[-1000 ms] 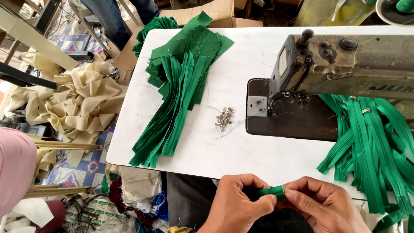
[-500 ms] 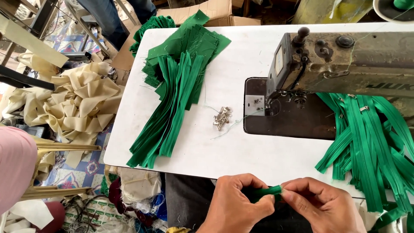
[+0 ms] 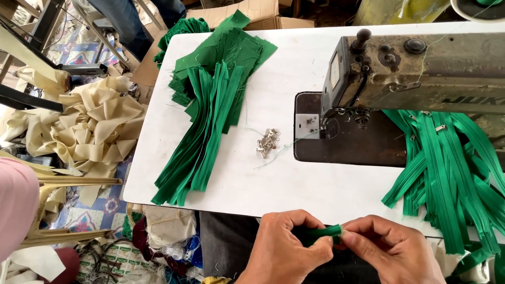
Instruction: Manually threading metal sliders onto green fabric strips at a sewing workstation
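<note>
Both hands worked at the near edge of the white tabletop (image 3: 252, 194), the left hand (image 3: 286, 252) with its grip pinched shut on a green zipper strip (image 3: 318, 234) and the right hand (image 3: 392, 252) with its fingertips closed on the strip's right end. To do this well, the left grip probably needed to keep the tape flat and taut while the right worked only the tip. The small metal sliders (image 3: 266, 143) lay well apart, near the sewing machine (image 3: 421, 68).
</note>
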